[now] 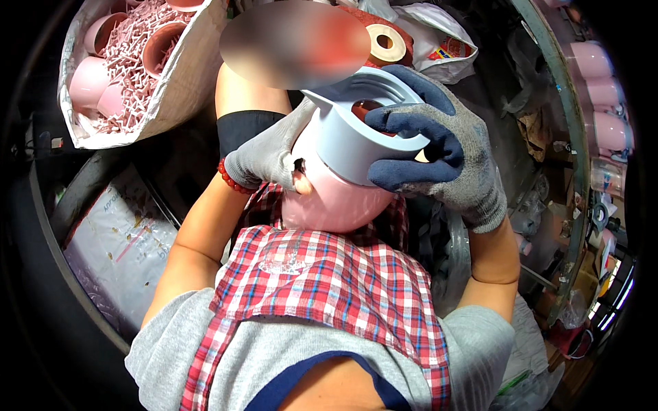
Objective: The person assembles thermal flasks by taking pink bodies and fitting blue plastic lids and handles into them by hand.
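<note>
A rounded pink jug body [336, 205] rests in my lap, tilted, against the checked apron. On its mouth sits a light blue-grey plastic collar [353, 147] with a pointed spout toward the left; its opening shows a dark reddish inside. My left hand [274, 151], in a pale grey glove with the thumb tip bare through a hole, is closed on the jug's left side. My right hand [445, 147], in a grey glove with dark blue coated fingers, grips the collar's right side, some fingers over its rim and others below.
At the upper left stands a white woven sack [161, 123] with pink cylindrical vessels [89, 82] and many small pink plastic pieces [137, 55]. A tape roll [386, 42] and a plastic bag [439, 41] lie beyond the jug. Pink jugs [606, 92] line the right, behind a metal post [579, 137].
</note>
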The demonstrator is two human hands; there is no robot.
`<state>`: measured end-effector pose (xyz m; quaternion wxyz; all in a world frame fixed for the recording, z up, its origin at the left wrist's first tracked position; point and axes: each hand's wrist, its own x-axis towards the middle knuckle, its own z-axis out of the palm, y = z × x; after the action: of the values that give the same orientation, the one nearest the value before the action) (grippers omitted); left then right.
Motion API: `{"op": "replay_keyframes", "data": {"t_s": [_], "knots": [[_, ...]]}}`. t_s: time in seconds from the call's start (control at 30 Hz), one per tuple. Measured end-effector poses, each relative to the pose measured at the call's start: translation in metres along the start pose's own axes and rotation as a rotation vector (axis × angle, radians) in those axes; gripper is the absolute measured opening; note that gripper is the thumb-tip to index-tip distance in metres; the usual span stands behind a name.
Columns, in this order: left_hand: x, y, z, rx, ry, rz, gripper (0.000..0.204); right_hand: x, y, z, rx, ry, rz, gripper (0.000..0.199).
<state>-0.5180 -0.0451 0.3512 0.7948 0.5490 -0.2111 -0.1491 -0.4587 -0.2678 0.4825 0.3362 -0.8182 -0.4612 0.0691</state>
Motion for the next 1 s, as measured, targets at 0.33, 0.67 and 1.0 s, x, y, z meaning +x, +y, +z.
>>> {"op": "replay_keyframes", "data": {"t_s": [0.33, 0.67, 1.0], "knots": [[0.0, 0.014, 0.003, 0.049, 0.045, 0.117, 0.129, 0.004, -0.009, 0.003, -0.235, -0.024, 0.006, 0.053], [0.015, 0.041, 0.003, 0.152, 0.359, 0.186, 0.102, 0.047, 0.077, -0.002, 0.803, 0.181, 0.173, 0.039], [0.037, 0.084, -0.034, 0.342, 0.651, 0.431, 0.119, 0.094, 0.256, 0.093, -0.76, 0.142, 0.316, 0.101]]}}
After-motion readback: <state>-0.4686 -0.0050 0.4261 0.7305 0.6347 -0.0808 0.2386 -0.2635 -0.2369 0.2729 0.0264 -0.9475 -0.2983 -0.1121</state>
